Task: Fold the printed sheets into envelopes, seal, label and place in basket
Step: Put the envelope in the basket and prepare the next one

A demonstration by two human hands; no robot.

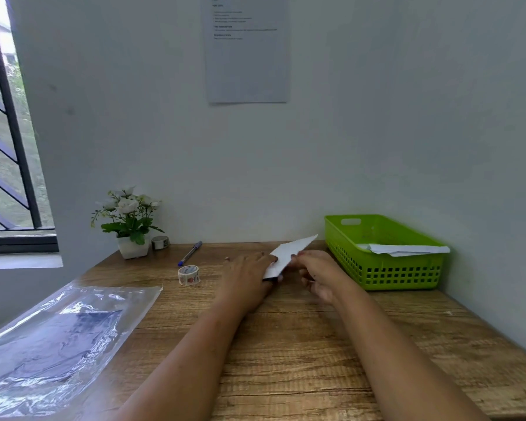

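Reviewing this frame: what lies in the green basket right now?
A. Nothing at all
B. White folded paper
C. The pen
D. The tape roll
B: white folded paper lies in the green basket, while the tape roll and the pen sit on the table to the left of both hands, which hold another folded sheet.

Single head view looks forward and down, close over the desk; wall beyond.
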